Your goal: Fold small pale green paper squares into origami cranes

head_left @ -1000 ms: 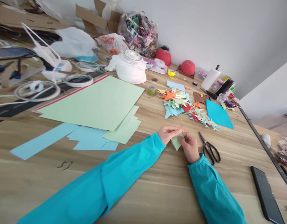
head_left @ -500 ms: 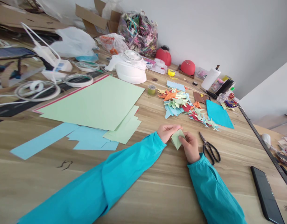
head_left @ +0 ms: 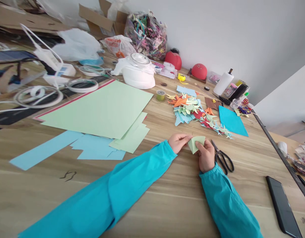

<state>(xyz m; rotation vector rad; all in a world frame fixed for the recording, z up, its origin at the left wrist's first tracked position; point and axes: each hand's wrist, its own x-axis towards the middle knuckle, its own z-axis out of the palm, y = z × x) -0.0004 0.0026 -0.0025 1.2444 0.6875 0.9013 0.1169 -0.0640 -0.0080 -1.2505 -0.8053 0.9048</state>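
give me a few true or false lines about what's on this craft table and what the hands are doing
1. The left hand and right hand both hold a folded light green paper. True.
2. The scissors lie left of the left hand. False: they lie just right of the right hand.
3. A dark phone lies flat on the table. True.
4. The pile of folded shapes is all one colour. False: it mixes orange, green, blue and red.
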